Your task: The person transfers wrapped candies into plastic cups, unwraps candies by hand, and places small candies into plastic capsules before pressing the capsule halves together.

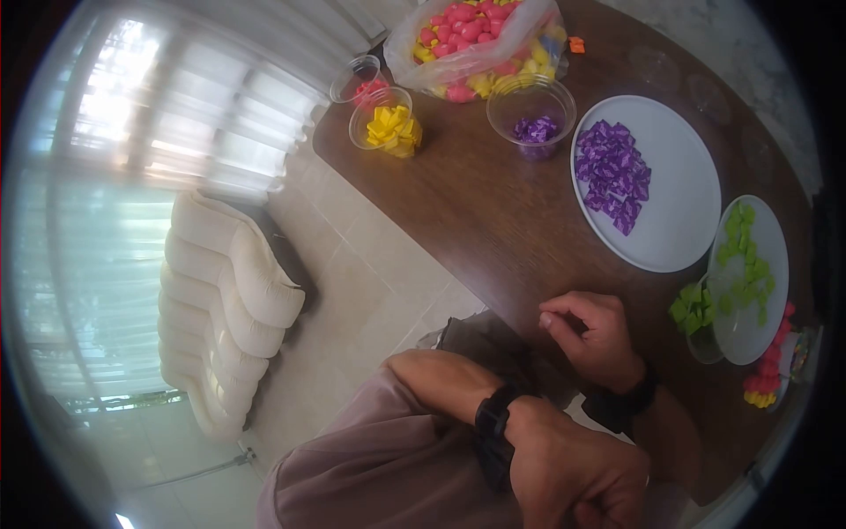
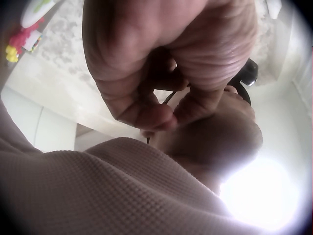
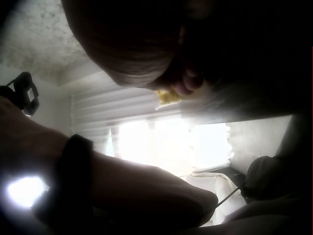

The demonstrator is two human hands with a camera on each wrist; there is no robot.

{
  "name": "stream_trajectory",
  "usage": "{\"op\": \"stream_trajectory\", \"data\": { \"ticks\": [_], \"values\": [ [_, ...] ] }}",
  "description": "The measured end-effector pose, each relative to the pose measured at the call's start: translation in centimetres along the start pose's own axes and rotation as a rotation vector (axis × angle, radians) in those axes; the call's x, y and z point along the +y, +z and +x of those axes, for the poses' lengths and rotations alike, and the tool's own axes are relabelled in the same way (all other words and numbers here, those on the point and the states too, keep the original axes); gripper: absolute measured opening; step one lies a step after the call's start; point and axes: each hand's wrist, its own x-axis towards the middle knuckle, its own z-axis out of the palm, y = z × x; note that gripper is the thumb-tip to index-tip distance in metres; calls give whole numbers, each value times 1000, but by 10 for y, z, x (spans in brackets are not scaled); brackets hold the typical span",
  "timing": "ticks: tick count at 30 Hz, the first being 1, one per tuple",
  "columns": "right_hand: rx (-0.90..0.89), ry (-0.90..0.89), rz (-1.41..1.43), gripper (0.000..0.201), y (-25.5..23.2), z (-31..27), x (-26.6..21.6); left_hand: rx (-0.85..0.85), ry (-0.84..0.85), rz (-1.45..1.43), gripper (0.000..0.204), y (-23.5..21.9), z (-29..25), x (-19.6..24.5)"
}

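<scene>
My left hand (image 1: 573, 463) is low in the head view, in front of the shirt. Its fingers curl loosely in the left wrist view, thumb tip by the index fingertip, nothing visible between them. Over the near table edge is my right hand (image 1: 595, 339), fingers loosely bent, thumb close to the index finger, no held thing showing. A yellow patch (image 3: 168, 97) appears beyond its fingers in the dark right wrist view. Right of that hand stand a small cup of green wrapped pieces (image 1: 690, 307) and a white plate (image 1: 765, 339) with more green ones.
Purple wrapped pieces (image 1: 608, 172) lie on a large white plate (image 1: 683, 203). Farther back are a clear cup of purple pieces (image 1: 538, 130), a cup of yellow pieces (image 1: 394, 130) and a plastic bag (image 1: 419, 66) of pink and yellow pieces. A cream cushioned chair (image 1: 220, 309) stands left.
</scene>
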Motion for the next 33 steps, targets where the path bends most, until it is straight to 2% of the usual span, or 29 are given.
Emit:
{"op": "stream_trajectory", "data": {
  "ticks": [4,6,7,9,10,15,16,18,26,28,31,32,33],
  "values": [
    [-2,-13,-9,7,0,2,0,8,27,-10,50,1,4,0],
    [6,-22,-12,7,0,2,0,13,-180,-14,51,-8,5,18],
    [12,-29,-14,7,1,1,0,12,-179,-14,51,-13,1,28],
    [10,-25,-52,8,1,1,0,25,-79,378,41,-24,-10,40],
    [3,-20,-86,8,1,0,-1,25,-71,369,41,-19,-13,37],
    [-35,83,10,8,1,-2,0,676,689,550,50,35,-23,15],
    [-29,55,2,8,1,-1,1,676,695,542,50,33,-20,36],
    [-26,27,-5,8,1,0,1,139,427,1047,47,16,-11,90],
    [-14,-1,-6,7,2,1,2,242,468,1033,46,17,-30,93],
    [-13,-3,1,7,3,0,3,271,474,1028,45,30,-33,76],
    [-6,-11,-2,7,2,0,4,311,486,1013,45,25,-42,86],
    [-4,-25,-3,7,2,1,4,325,489,1012,45,37,-48,78],
    [-7,-25,-3,7,2,0,3,341,492,1013,44,25,-46,87]
  ]
}}
